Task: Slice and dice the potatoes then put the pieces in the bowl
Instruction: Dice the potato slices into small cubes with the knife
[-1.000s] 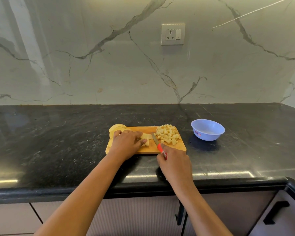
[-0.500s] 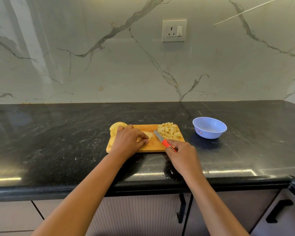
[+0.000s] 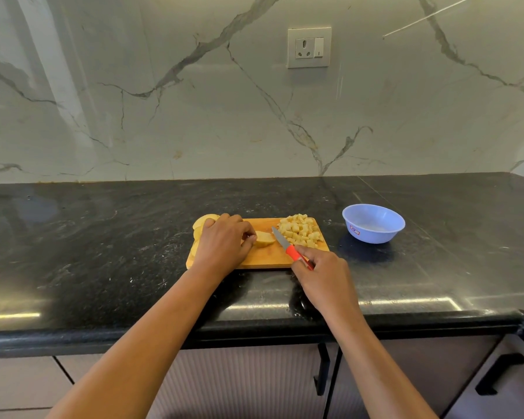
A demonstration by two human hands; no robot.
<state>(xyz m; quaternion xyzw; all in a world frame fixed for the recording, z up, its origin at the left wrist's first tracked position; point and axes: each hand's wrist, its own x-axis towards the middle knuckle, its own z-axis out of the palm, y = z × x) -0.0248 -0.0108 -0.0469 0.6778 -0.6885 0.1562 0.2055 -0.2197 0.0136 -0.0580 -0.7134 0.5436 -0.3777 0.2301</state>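
A person's left hand [image 3: 224,243] lies curled on a wooden cutting board [image 3: 270,260], its fingertips pinching a potato slice [image 3: 265,238] at mid-board. The right hand [image 3: 321,276] grips a red-handled knife [image 3: 288,246], the blade angled just right of the slice. Diced potato [image 3: 300,231] is heaped at the board's far right, and more slices [image 3: 204,221] lie at its left end. A blue bowl [image 3: 372,223] stands right of the board on the dark surface [image 3: 103,252]. Cutting well probably means tucked fingertips and straight, even downward strokes.

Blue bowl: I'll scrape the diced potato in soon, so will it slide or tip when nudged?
The bowl looks like thin plastic and empty, so probably light. On the glossy black counter it may well slide. Its wide, low shape makes tipping unlikely.
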